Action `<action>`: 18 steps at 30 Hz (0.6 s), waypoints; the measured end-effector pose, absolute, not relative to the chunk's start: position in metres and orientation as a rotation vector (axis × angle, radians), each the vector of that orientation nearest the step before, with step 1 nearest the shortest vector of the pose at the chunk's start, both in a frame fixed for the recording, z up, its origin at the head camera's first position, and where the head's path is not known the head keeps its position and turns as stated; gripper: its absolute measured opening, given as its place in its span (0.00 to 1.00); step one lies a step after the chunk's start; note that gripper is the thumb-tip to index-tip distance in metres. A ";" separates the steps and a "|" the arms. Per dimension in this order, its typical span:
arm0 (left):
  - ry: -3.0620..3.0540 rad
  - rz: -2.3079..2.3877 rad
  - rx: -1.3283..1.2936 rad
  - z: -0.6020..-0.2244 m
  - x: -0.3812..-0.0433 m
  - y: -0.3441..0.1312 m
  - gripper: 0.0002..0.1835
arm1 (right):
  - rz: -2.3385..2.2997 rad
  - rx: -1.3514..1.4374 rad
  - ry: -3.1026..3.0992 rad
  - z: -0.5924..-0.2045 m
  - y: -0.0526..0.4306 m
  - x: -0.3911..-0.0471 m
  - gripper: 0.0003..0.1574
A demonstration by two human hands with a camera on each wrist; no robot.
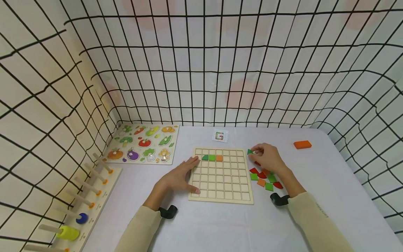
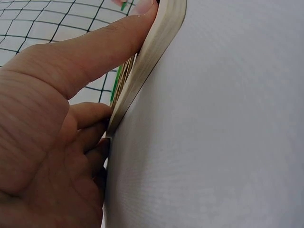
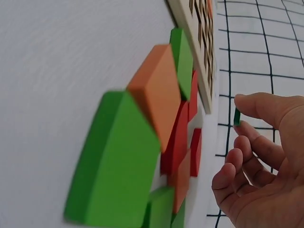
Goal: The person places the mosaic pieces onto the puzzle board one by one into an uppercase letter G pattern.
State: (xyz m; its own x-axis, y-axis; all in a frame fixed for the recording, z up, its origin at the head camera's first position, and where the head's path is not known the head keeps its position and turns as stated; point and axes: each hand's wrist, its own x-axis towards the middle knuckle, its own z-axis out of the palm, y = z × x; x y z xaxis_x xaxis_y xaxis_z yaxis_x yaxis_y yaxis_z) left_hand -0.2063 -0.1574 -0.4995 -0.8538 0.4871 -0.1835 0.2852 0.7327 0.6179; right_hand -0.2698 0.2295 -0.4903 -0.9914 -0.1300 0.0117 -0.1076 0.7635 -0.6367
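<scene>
Pinching: one dark green piece (image 1: 250, 151), caught between thumb and forefinger of the right hand (image 1: 267, 158), just beyond the upper right edge of the wooden grid board (image 1: 219, 180). Right grip: grasping that piece, its remaining fingers bent.

Left hand (image 1: 177, 177): grip released, thumb and fingers spread along the board's left edge, touching it.

Set in the board, upper left, side by side: a green curved piece (image 1: 205, 158), a light green square (image 1: 212, 158), an orange square (image 1: 219, 158).

Right of the board, on the bench (image 1: 195, 227): loose pieces (image 1: 262, 175) in red, orange and green, some touching or overlapping.

Behind the board: a small card (image 1: 220, 135) bearing a coloured G.

Hazards, as judged. Small, thin piece: may slip from so narrow a pinch and land among the loose ones. Curved corner: may sit the wrong way round in a cell if turned carelessly. Board: may skid or twist, should the left hand lean sideways against its edge. Loose pieces: near the right wrist's black camera (image 1: 279, 199), may be scattered by a low sweep of the forearm.
</scene>
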 end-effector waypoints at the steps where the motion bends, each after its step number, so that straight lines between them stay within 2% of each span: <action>1: 2.602 0.847 0.602 -0.500 -0.207 -0.158 0.66 | -1.057 -0.208 2.918 -0.490 0.228 -0.270 0.21; 18: 2.609 0.846 0.586 -0.499 -0.205 -0.157 0.66 | -1.130 -0.377 2.805 -0.487 0.179 -0.272 0.18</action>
